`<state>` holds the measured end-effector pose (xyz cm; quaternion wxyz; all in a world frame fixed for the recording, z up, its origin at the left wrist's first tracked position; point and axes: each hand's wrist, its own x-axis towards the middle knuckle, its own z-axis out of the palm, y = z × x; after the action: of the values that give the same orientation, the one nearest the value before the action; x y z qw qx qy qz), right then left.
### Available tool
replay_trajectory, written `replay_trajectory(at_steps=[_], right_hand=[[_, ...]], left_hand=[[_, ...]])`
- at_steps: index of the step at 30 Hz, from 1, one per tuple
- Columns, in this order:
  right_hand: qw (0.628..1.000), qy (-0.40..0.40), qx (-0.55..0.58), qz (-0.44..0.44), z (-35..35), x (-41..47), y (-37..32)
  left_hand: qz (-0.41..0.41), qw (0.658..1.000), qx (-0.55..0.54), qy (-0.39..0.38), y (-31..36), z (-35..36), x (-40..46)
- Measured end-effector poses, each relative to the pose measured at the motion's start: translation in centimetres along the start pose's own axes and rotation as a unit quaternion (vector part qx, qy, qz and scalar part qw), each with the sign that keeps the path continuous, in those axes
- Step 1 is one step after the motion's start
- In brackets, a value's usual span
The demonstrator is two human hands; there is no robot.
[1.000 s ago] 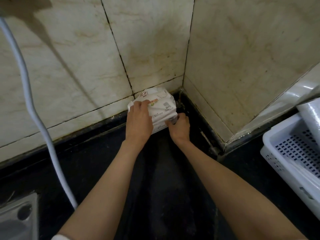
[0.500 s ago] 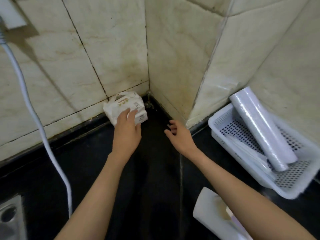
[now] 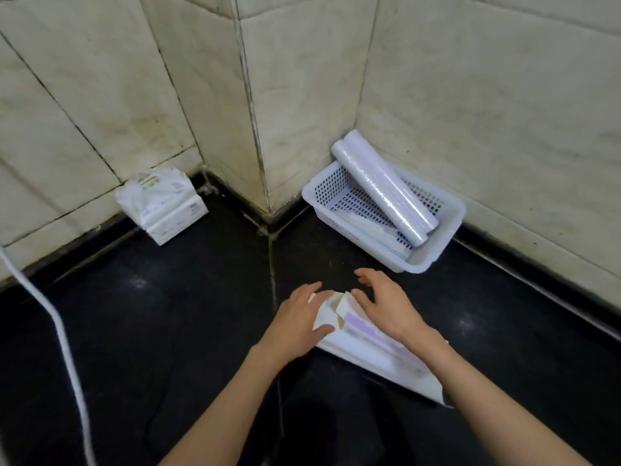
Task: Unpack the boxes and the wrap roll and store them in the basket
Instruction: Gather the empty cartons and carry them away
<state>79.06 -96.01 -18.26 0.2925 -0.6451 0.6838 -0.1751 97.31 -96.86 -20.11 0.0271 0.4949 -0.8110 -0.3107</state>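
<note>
We rest our left hand (image 3: 300, 322) and right hand (image 3: 386, 304), fingers spread and gripping nothing, on the opened box (image 3: 373, 348) lying on the counter (image 3: 151, 331) near the basket (image 3: 433, 253) holding the roll (image 3: 383, 186).

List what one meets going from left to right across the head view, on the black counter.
White cable → tissue packs → left hand → right hand → basket with the wrap roll.
</note>
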Motion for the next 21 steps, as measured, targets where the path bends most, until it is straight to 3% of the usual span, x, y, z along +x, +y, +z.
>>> replay_trajectory(at_steps=[3,6,9,12,16,19,21], right_hand=[[0.987,-0.061,-0.151,0.015,0.2,-3.5,3.5],[0.96,-0.16,-0.223,0.046,1.4,-6.0,5.9],[0.953,-0.157,-0.254,0.045,2.7,-6.7,6.7],[0.956,-0.103,-0.273,0.036,3.0,-6.0,6.8],[0.96,-0.067,-0.264,0.058,3.1,-5.4,7.5],[0.977,-0.045,-0.191,0.084,3.1,-5.3,7.6],[0.993,-0.018,-0.053,0.1,2.5,-5.0,7.4]], left_hand=[[0.033,0.993,0.078,-0.08,1.1,3.0,-0.5],[0.027,0.986,0.12,-0.109,1.8,4.6,-0.4],[0.018,0.987,0.139,-0.077,2.0,5.0,0.3],[0.02,0.988,0.15,-0.04,2.1,4.9,1.0],[-0.047,0.989,0.116,0.081,1.7,4.9,1.6],[-0.165,0.968,-0.086,0.167,1.1,5.2,1.4],[-0.254,0.897,-0.332,0.144,1.3,5.0,1.1]])
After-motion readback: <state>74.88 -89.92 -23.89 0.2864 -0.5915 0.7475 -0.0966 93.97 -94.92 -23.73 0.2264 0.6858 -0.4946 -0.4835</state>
